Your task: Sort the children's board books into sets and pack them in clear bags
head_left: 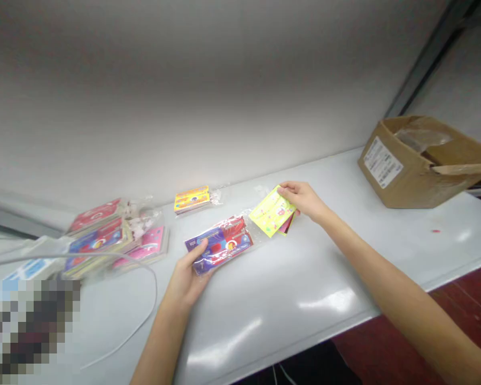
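My left hand (190, 278) is closed around the near left end of a clear bag of purple and red cards (220, 245), thumb on top. The bag's loose plastic end points right, toward my other hand. Between the fingers and thumb of my right hand (300, 198) is a small fan of printed cards (273, 213), a yellow-green one on top and darker pink ones beneath. These cards are just right of the bag's end; whether they touch it I cannot tell. Behind the bag lies a yellow-orange bagged pack (192, 199) on the table.
Several bagged card packs (100, 235) are piled at the left, beside a pink pack (144, 247). A white cable (154, 299) crosses the table (280, 326) there. An open cardboard box (420, 171) with plastic inside stands at the right rear, against a pale wall.
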A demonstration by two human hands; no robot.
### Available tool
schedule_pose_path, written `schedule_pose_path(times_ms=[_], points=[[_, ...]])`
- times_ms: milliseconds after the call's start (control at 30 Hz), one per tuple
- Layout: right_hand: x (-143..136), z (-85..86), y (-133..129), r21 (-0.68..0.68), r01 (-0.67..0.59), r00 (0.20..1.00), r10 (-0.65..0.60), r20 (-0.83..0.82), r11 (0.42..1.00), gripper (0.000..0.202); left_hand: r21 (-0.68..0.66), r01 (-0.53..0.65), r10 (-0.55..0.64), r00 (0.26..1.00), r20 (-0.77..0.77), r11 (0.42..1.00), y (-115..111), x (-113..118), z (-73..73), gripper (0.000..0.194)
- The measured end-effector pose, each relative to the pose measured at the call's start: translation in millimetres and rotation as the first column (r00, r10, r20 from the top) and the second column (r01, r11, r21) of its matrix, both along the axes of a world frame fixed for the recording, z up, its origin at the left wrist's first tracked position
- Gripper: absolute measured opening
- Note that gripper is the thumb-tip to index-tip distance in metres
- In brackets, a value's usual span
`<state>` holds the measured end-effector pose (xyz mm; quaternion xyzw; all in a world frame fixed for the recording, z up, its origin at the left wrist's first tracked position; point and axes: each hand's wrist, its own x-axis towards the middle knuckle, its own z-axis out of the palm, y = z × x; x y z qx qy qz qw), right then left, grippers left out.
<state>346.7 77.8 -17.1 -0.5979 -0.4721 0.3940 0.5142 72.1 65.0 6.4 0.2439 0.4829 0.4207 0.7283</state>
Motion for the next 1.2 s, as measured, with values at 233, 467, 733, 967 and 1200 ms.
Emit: schedule_pose_path(times_ms=[233, 467, 733, 967, 1200], points=[[-10.3, -1.1, -1.3, 0.012, -0.080, 0.984, 0.081, -0.158, 0.997, 0.030, -0.023, -0.063, 0.063, 0.998, 0.019, 0.998, 0.7, -0.6, 2.2, 0.014], [-14.2, -3.8, 0.6, 0.055, -0.010, 0.972, 0.022, -0.233, 0.998, 0.032, -0.014, -0.099, 0.100, 0.992, 0.074, 0.995, 1.2, -3.6, 2.7, 0.012], [-13.5, -7.9, 2.7, 0.151, 0.075, 0.989, -0.053, -0.142, 0.986, 0.027, -0.015, -0.094, 0.095, 0.993, 0.070, 0.995, 0.0, -3.7, 2.4, 0.010], [-20.4, -6.5, -0.1, 0.106, -0.010, 0.966, 0.037, -0.256, 0.994, 0.033, -0.036, -0.053, 0.056, 0.995, 0.085, 0.998, 0.7, -3.7, 2.6, 0.012], [-49.6, -5.9, -12.5, 0.006, -0.366, 0.889, 0.352, -0.294, 0.930, 0.047, -0.024, -0.007, 0.010, 0.990, 0.138, 1.000, 1.2, -2.8, -0.3, 0.019]])
